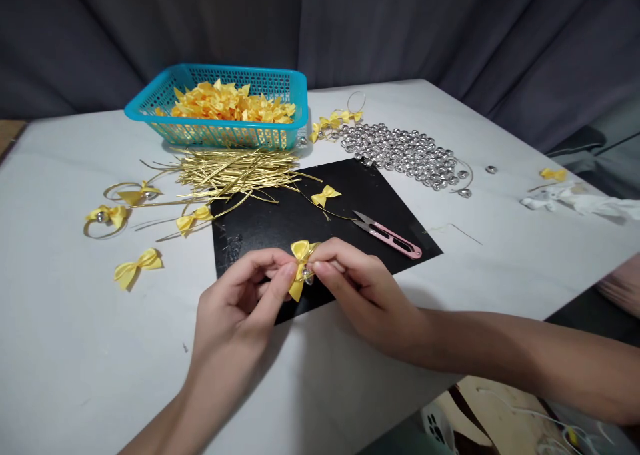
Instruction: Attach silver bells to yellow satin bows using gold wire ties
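I am at a small handicraft spot set up at home, not a factory: a plain white counter (75, 348) pushed against a dark grey sofa (400, 28). Behind the black mat (280, 225) sits a blue plastic basket (165, 95) of yellow bows; gold wire ties (235, 171) and silver beads (405, 151) lie beside it.

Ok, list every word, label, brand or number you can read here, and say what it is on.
None: no readable text shows anywhere.
The blue basket, pink snips, black mat and white table carry no visible print.
The yellow bow, held by left hand and right hand, is plain.
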{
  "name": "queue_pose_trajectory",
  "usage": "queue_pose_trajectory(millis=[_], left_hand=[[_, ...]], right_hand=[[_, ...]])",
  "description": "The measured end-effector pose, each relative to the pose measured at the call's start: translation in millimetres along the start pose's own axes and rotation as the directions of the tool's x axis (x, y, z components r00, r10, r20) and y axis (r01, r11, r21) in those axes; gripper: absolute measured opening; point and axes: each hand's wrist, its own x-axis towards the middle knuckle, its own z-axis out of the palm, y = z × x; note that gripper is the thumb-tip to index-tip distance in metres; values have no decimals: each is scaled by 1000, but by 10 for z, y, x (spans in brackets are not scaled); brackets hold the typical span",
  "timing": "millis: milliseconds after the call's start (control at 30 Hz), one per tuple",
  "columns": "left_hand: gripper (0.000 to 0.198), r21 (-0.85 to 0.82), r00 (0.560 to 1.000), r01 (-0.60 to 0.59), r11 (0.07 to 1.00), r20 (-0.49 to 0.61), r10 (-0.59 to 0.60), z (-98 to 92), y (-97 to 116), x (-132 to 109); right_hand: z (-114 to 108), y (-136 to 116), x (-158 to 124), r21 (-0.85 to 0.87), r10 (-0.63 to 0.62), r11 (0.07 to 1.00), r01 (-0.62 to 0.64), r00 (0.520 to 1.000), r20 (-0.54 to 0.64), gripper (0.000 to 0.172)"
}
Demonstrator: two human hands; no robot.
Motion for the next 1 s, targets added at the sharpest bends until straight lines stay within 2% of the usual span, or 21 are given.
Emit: queue_pose_trajectory(millis=[167, 267, 400, 567, 767, 1000], left_hand=[[11, -177, 990, 136, 975, 67, -126, 16, -26, 24], [16, -298, 971, 225, 928, 150, -187, 26, -67, 29], [14, -449, 930, 348, 823, 278, -241, 33, -54, 26], [5, -561, 869, 490, 667, 371, -326, 40, 29, 17], [3, -582, 864, 499, 642, 388, -320, 44, 66, 4], [3, -573, 867, 493, 654, 388, -313, 52, 61, 6]], right_hand=[[11, 26, 2, 4, -4, 1000, 4, 1000, 24, 15], [11, 30, -5, 19, -2, 1000, 1, 998, 65, 16], [-3, -6, -17, 38, -41, 999, 39, 997, 64, 17], [-21, -40, -28, 25, -111, 994, 110, 993, 43, 19], [-47, -52, -49, -83, -172, 981, 176, 984, 51, 19], [-64, -50, -47, -71, -177, 981, 182, 982, 73, 17]])
